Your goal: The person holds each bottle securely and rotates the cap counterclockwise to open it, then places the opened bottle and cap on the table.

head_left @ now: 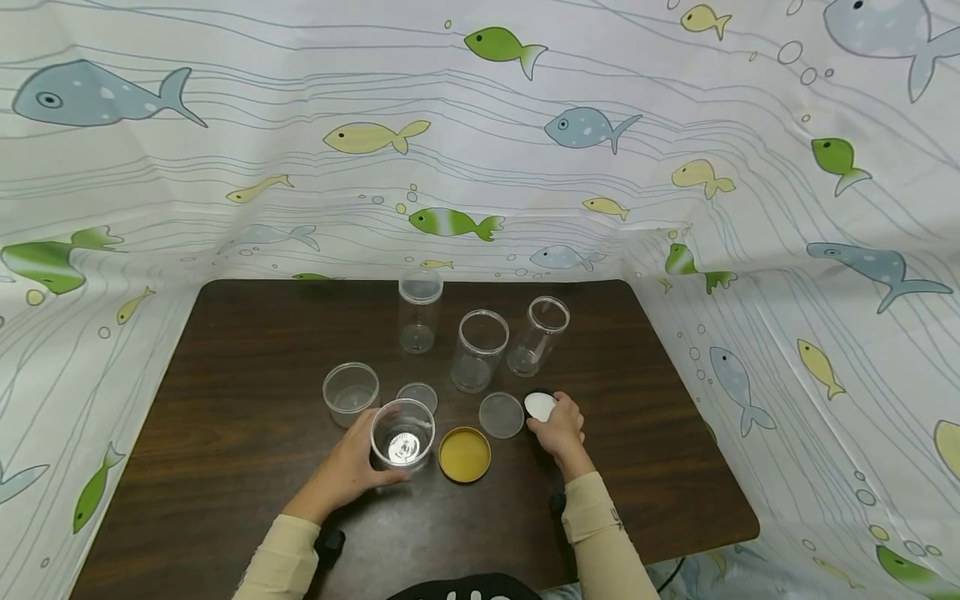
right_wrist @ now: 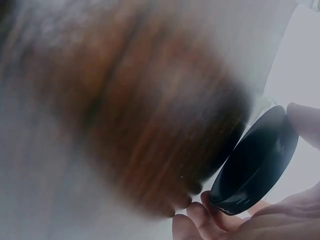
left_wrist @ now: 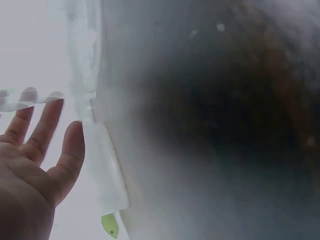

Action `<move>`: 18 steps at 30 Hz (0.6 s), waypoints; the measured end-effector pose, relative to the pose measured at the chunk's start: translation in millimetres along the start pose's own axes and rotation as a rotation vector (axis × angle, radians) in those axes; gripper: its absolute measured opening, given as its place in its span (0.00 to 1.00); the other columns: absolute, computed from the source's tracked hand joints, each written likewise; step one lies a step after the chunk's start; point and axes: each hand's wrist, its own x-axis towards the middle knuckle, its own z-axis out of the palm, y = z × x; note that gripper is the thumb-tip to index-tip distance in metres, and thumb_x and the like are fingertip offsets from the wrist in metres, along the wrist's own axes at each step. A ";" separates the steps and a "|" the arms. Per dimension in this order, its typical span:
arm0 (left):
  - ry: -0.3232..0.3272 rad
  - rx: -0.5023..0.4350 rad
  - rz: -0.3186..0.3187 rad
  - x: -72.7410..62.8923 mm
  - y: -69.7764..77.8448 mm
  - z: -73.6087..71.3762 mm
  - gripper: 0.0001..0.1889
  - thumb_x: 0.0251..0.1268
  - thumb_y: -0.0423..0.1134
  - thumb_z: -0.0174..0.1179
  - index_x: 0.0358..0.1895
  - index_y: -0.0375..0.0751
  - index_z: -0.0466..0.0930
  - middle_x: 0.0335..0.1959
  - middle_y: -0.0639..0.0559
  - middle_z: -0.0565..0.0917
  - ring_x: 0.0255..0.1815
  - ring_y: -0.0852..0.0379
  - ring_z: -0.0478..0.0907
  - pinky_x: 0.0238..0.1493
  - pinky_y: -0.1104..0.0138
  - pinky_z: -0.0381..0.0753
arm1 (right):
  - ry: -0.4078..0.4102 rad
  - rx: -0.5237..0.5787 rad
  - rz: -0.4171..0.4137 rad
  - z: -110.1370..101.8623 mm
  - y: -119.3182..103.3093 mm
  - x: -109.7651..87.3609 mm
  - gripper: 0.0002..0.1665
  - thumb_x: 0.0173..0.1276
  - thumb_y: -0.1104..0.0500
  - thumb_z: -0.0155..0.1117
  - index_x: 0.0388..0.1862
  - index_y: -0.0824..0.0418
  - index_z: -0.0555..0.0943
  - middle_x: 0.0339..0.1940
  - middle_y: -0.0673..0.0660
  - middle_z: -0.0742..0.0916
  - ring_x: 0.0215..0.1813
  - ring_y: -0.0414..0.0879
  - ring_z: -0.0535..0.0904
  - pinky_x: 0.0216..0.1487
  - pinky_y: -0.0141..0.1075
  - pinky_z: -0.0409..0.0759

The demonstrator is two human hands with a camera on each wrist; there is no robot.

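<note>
In the head view my left hand [head_left: 352, 468] grips a wide clear plastic jar [head_left: 403, 433], fingers on its far left side and thumb at the near side. Its mouth faces up, with no lid on it. The left wrist view shows the spread fingers [left_wrist: 45, 125] against a clear edge. Off to the right, my right hand [head_left: 558, 425] pinches a round lid [head_left: 539, 406] by its edge. That lid looks white from above; the right wrist view shows a black, rimmed side of the lid [right_wrist: 257, 162] between thumb and fingers. Between the hands lies a gold lid [head_left: 465, 455].
A second wide clear jar [head_left: 351, 392] stands left of the held one. Behind are a tall jar [head_left: 418, 321] that looks lidded and two tall open jars, one middle [head_left: 478, 354], one right [head_left: 537, 337]. Clear discs [head_left: 501, 415] [head_left: 417, 397] lie on the brown table [head_left: 247, 375].
</note>
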 end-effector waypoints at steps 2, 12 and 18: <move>-0.014 0.003 -0.017 -0.2 0.9 -1.0 0.55 0.36 0.46 0.87 0.73 0.46 0.65 0.67 0.45 0.72 0.66 0.42 0.72 0.64 0.43 0.71 | -0.002 -0.005 -0.001 -0.1 0.0 0.6 0.45 0.64 0.59 0.71 0.73 0.66 0.58 0.71 0.73 0.64 0.70 0.70 0.55 0.64 0.67 0.55; -0.038 0.002 -0.052 0.7 -0.2 -1.4 0.54 0.39 0.52 0.85 0.72 0.47 0.64 0.66 0.44 0.72 0.65 0.43 0.73 0.63 0.43 0.72 | -0.011 -0.050 -0.016 -0.4 2.2 2.7 0.47 0.63 0.59 0.73 0.74 0.67 0.58 0.72 0.73 0.63 0.72 0.70 0.53 0.66 0.68 0.53; -0.039 -0.006 -0.049 0.5 -2.0 -0.5 0.54 0.39 0.50 0.85 0.73 0.47 0.64 0.66 0.44 0.72 0.65 0.43 0.73 0.63 0.43 0.72 | -0.015 -0.100 -0.029 0.3 2.8 1.2 0.49 0.62 0.61 0.74 0.76 0.67 0.57 0.73 0.74 0.63 0.73 0.71 0.53 0.65 0.69 0.54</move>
